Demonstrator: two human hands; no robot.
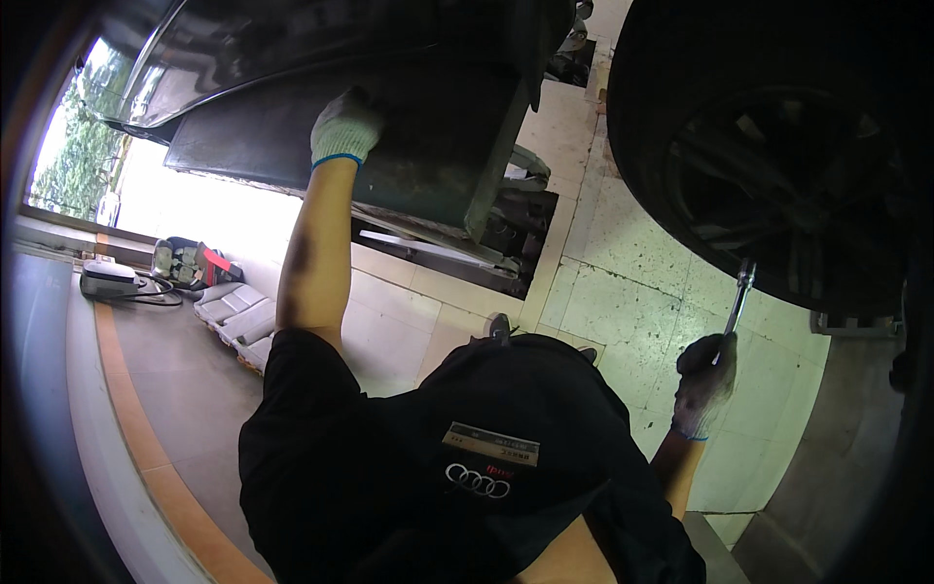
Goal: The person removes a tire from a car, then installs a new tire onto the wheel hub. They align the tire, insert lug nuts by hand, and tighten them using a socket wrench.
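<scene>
My right hand (707,384), in a knit work glove with dark fingers, is closed around the handle of a shiny metal ratchet wrench (741,298). The wrench points up and away from me, its head overlapping the lower edge of a dark wheel (778,185) in the picture; I cannot tell if they touch. My left arm reaches forward, and my gloved left hand (345,128) is at the dark lower panel (428,136) of a black car. Its fingers blend into the dark surface, so their shape is hidden.
Metal lift arms (433,248) lie over a dark floor recess under the panel. A grey padded seat piece (236,319), a bin of items (190,263) and a grey machine with a hose (112,279) stand at the left. Pale tiles (623,311) cover the floor.
</scene>
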